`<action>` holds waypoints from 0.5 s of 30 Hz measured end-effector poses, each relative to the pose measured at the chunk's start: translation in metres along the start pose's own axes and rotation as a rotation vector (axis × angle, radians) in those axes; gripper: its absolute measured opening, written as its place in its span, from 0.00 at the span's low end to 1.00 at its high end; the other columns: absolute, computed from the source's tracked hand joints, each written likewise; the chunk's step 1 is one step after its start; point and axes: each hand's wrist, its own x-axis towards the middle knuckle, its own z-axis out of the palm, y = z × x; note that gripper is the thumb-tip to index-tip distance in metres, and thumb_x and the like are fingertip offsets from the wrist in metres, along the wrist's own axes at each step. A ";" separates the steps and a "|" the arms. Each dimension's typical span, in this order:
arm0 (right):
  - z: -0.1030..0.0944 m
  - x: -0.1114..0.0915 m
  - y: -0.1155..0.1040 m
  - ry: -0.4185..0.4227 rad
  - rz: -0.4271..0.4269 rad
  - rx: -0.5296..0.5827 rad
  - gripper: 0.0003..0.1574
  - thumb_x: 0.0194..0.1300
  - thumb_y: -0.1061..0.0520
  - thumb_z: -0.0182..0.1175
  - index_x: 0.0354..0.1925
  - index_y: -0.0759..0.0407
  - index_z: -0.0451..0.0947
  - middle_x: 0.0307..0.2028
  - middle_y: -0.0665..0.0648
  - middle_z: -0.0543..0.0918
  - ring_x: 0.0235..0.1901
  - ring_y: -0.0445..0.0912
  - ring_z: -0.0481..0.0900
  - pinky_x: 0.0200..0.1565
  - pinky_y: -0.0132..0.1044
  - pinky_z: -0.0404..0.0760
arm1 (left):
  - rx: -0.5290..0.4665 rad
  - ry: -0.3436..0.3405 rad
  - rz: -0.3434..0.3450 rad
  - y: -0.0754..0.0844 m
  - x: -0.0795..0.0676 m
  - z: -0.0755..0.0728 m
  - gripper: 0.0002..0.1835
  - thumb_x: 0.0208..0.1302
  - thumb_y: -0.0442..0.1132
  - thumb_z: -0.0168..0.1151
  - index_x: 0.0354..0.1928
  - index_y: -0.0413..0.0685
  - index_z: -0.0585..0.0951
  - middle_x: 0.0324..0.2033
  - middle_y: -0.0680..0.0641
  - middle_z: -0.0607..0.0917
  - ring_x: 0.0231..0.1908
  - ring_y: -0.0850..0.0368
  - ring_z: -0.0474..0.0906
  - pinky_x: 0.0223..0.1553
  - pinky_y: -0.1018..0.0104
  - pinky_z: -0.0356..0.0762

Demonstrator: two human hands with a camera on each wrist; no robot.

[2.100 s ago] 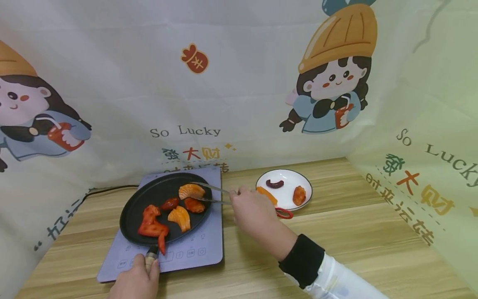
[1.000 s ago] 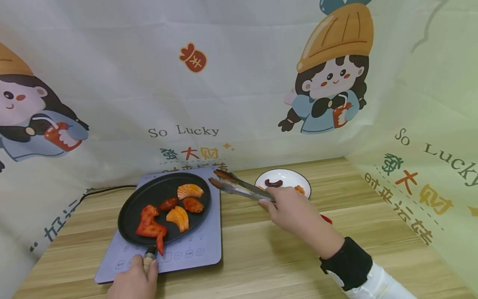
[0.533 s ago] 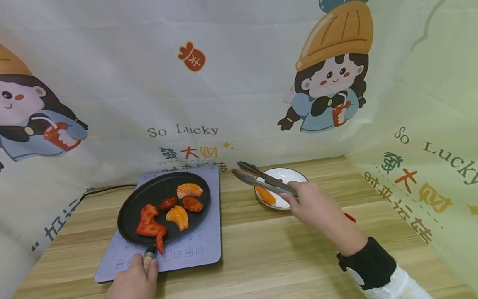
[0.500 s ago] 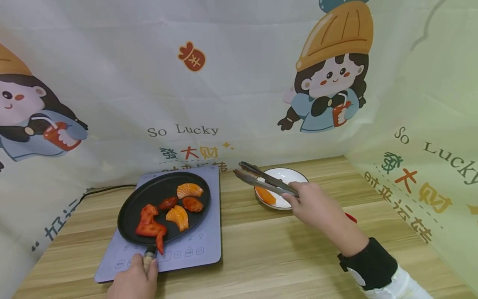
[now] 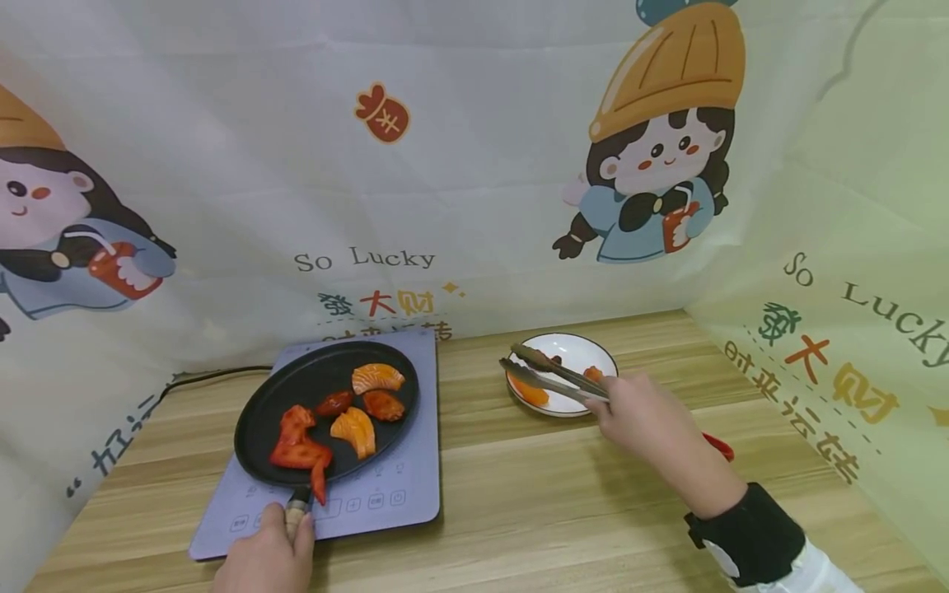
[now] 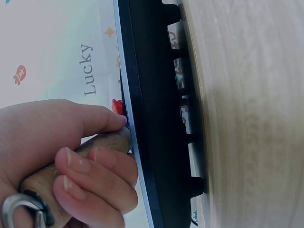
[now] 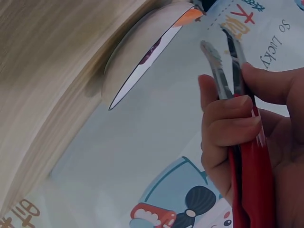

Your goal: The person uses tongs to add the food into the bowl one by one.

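My left hand [image 5: 267, 553] grips the wooden handle [image 6: 45, 187] of a black frying pan [image 5: 267, 436]. In the pan lie a red chicken wing [image 5: 298, 445], two orange salmon slices [image 5: 356, 432] and two reddish-brown pieces [image 5: 384, 405]. My right hand [image 5: 652, 432] holds metal tongs [image 5: 563, 375] with red grips [image 7: 256, 175]. Their tips are slightly apart with nothing between them, over the left side of a white plate [image 5: 596, 350]. On the plate are an orange slice [image 5: 530, 393], a dark curved piece [image 5: 556, 360] and a reddish-orange piece [image 5: 593, 374], the last two partly hidden.
The pan sits on a grey induction cooker [image 5: 396, 498], whose black cord [image 5: 222, 373] runs off left. Beneath everything is a wood-grain table [image 5: 511, 511]. A printed cloth [image 5: 482, 165] stands close behind the cooker and plate and along the right side.
The tongs have let go of the upper salmon slice, which stays in the pan. My right hand has moved right with the tongs to the plate. The left hand keeps its hold.
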 end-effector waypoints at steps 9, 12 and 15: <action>0.003 -0.005 0.004 -0.064 0.029 -0.047 0.15 0.73 0.51 0.68 0.36 0.62 0.81 0.25 0.55 0.76 0.23 0.48 0.72 0.26 0.39 0.68 | 0.014 0.003 -0.012 -0.009 0.010 0.012 0.25 0.79 0.55 0.52 0.47 0.34 0.72 0.22 0.39 0.77 0.23 0.46 0.74 0.26 0.52 0.70; 0.005 -0.007 0.005 -0.077 0.035 -0.051 0.15 0.74 0.51 0.67 0.34 0.60 0.80 0.24 0.54 0.76 0.23 0.48 0.71 0.26 0.39 0.67 | 0.020 0.003 -0.014 -0.018 0.020 0.022 0.26 0.79 0.57 0.51 0.48 0.35 0.72 0.21 0.40 0.77 0.22 0.46 0.74 0.25 0.52 0.69; 0.007 -0.009 0.006 -0.076 0.034 -0.052 0.14 0.73 0.52 0.68 0.34 0.60 0.80 0.24 0.54 0.76 0.23 0.47 0.71 0.25 0.39 0.67 | 0.027 -0.004 -0.030 -0.023 0.026 0.028 0.26 0.79 0.57 0.52 0.49 0.36 0.72 0.21 0.40 0.77 0.22 0.46 0.74 0.25 0.52 0.69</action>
